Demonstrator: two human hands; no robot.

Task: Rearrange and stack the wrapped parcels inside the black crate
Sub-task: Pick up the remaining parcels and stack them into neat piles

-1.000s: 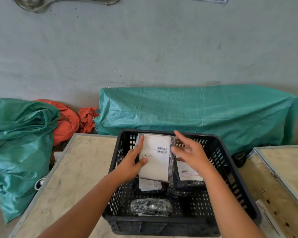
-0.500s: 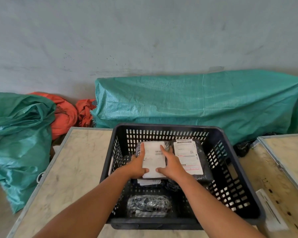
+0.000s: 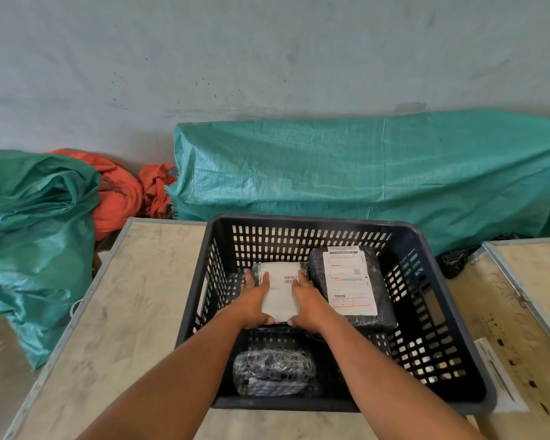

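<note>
While both my left hand and right hand grip the white parcel in the crate, I'm seating it; next, let go cleanly.

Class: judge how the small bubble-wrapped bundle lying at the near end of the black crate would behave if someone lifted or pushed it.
The bubble-wrapped bundle looks rounded and lumpy, so it might rock or roll when pushed. Its glossy wrap probably makes it slippery. It seems squashy rather than stiff, likely sagging slightly in a grip.
</note>
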